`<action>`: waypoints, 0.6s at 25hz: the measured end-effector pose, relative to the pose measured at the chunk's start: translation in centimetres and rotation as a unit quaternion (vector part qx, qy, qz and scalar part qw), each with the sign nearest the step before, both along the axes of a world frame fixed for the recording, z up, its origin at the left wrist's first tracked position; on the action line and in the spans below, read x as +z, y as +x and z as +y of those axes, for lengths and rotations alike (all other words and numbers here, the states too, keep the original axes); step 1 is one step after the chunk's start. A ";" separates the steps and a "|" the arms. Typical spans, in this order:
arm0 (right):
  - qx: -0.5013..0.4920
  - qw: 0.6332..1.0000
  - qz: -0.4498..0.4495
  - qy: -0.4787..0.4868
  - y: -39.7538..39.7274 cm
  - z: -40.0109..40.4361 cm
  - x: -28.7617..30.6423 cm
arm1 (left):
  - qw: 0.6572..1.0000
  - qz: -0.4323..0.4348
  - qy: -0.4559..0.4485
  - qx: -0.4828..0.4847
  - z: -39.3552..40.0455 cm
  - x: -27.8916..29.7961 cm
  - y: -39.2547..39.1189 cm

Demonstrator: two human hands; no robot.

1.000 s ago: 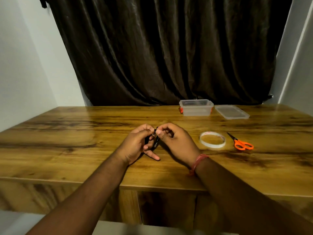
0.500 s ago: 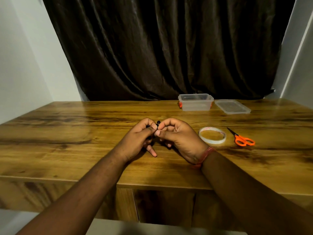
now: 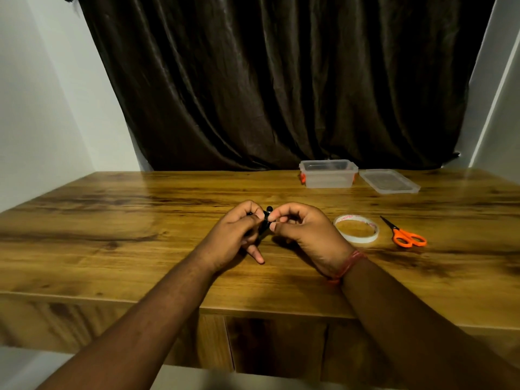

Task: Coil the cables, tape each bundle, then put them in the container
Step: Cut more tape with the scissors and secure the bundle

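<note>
Hands meet over the middle of the wooden table (image 3: 112, 220), both working one small black cable bundle (image 3: 266, 220). The left hand (image 3: 233, 235) has its fingers curled round the bundle, little finger sticking out toward the table. The right hand (image 3: 304, 232) pinches the bundle's right side between thumb and forefinger, with a red thread bracelet (image 3: 347, 264) on that wrist. Most of the cable is hidden between the fingers, so I can't tell how neatly it's coiled or whether any tape is on it. Just right of the right hand lies a roll of clear tape (image 3: 356, 228), flat on the table, and further right a pair of orange-handled scissors (image 3: 405, 236). At the far edge, by the dark curtain (image 3: 281, 80), sits the clear plastic container (image 3: 328, 173), open, with its lid (image 3: 389, 181) lying beside it on the right.
</note>
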State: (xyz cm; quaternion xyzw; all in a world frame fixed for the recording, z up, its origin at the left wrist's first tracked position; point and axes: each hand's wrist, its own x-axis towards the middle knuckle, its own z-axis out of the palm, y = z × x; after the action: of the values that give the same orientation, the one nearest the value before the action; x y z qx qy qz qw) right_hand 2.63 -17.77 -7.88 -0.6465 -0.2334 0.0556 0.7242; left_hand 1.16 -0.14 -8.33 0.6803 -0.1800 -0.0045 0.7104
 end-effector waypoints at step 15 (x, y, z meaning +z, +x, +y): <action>-0.005 0.982 0.049 0.180 -0.3 -0.7 1.1 | 0.996 0.047 -0.027 -0.071 -0.4 0.2 -0.3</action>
State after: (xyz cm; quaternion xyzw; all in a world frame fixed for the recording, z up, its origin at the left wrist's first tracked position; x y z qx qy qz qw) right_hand 2.28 -18.52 -6.75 -0.5030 -0.2009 0.0409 0.8396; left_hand 0.91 -0.52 -8.13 0.6454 -0.1942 -0.0816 0.7342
